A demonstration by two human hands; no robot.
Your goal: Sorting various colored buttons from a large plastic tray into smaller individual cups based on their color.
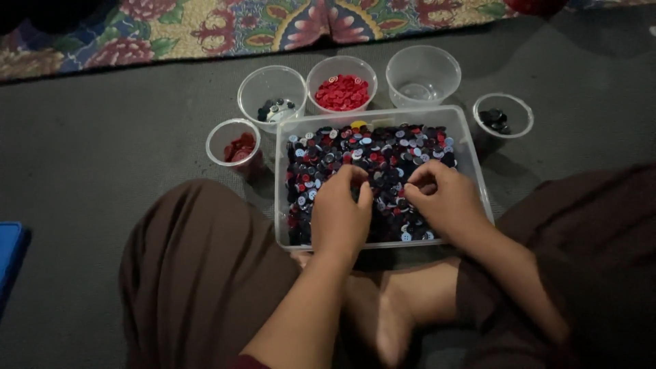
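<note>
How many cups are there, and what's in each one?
Cups with red buttons: 2
Cups with dark buttons: 2
Empty cups: 1
Total: 5 cups, all behind the clear box of mixed buttons.

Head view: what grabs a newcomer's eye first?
The clear plastic bin at centre, packed with mixed buttons in dark, red and pale blue, with the left hand and right hand both down in the pile, fingers pinched. Next, the cup of red buttons just behind the bin, the brightest spot among five clear cups ringing its far side.
</note>
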